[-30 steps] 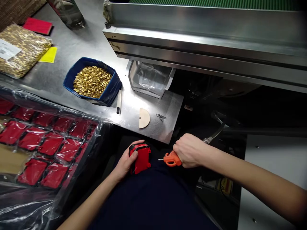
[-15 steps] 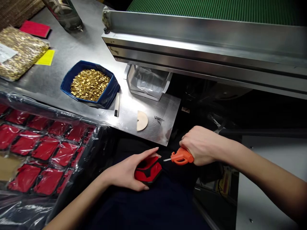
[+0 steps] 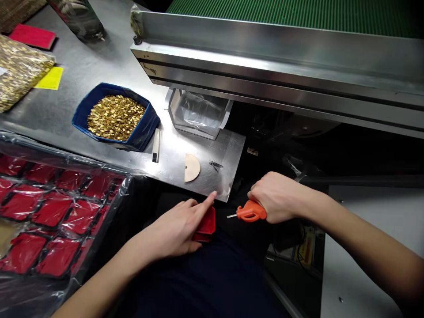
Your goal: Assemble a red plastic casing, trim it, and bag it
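Observation:
Over my lap, my left hand (image 3: 180, 226) is closed around a small red box-like piece (image 3: 207, 223), its index finger stretched along the top. The hand covers most of the piece. To the right, my right hand (image 3: 276, 196) is wrapped round an orange hand tool with a thin metal tip (image 3: 251, 211). The tip points left at the red piece, with a gap between them. On the near corner of the metal table (image 3: 172, 174) above the hands lie a pale half-round disc (image 3: 192, 168) and a nail clipper (image 3: 216, 165).
A blue bin (image 3: 79, 117) of gold-coloured bits stands on the table beside a white-handled cutter (image 3: 156, 145). A grey bin (image 3: 197, 128) holds clear plastic bags. The conveyor's metal side (image 3: 265, 73) crosses behind. At left, a plastic-lined crate (image 3: 130, 190) holds several wrapped red pieces (image 3: 51, 210).
My left hand has turned over the red piece, so its black-edged opening no longer shows and a red face does. The orange tool has shifted only slightly. The whole view has moved a little.

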`<control>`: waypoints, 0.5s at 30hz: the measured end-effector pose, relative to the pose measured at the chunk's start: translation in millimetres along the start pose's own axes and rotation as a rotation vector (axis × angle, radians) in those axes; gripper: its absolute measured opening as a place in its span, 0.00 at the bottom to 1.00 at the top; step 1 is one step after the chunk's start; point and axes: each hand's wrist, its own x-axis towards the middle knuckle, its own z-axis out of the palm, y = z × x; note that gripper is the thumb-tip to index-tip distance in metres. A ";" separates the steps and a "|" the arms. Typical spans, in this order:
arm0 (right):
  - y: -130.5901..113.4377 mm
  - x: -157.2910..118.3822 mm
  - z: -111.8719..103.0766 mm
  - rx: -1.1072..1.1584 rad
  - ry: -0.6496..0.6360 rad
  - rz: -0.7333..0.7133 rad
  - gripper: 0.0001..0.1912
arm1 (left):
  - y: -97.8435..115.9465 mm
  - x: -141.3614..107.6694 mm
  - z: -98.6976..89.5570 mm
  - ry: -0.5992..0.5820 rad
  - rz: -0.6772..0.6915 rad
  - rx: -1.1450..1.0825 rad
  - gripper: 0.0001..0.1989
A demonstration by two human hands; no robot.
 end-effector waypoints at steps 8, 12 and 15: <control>27.5 9.2 27.3 -0.116 0.209 -0.046 0.06 | -0.5 7.5 -11.2 -0.313 -0.063 -0.314 0.53; 78.4 22.9 60.2 -0.249 0.323 0.097 0.15 | -29.4 -7.7 -13.0 -0.220 -0.187 -0.723 0.40; 112.8 53.3 82.7 -0.266 0.272 0.212 0.19 | -43.0 -12.4 -0.8 -0.166 -0.209 -0.853 0.37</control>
